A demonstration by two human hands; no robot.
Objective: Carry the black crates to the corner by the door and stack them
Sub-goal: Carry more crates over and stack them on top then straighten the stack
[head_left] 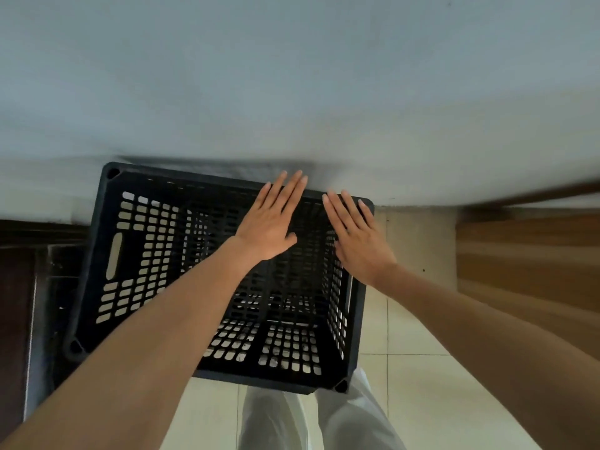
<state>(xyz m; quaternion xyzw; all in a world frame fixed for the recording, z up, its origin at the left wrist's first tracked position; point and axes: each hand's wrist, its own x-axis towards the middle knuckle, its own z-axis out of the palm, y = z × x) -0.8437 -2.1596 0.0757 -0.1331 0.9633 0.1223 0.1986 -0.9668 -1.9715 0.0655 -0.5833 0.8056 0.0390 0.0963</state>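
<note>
A black slotted crate [136, 264] stands open side up against the pale wall, seen from straight above. Through its slotted bottom more black grid shows, so it seems to rest on another crate, though I cannot tell for sure. My left hand [271, 222] hovers flat, fingers spread, over the crate's far rim. My right hand [358, 237] is flat and spread over the crate's right wall. Neither hand grips anything.
The pale wall [292, 76] fills the upper view. A dark door or frame [19, 303] lies at the left beside the crate. Wooden furniture [526, 254] stands at the right. Light floor tiles [418, 368] and my light trousers [292, 423] are below.
</note>
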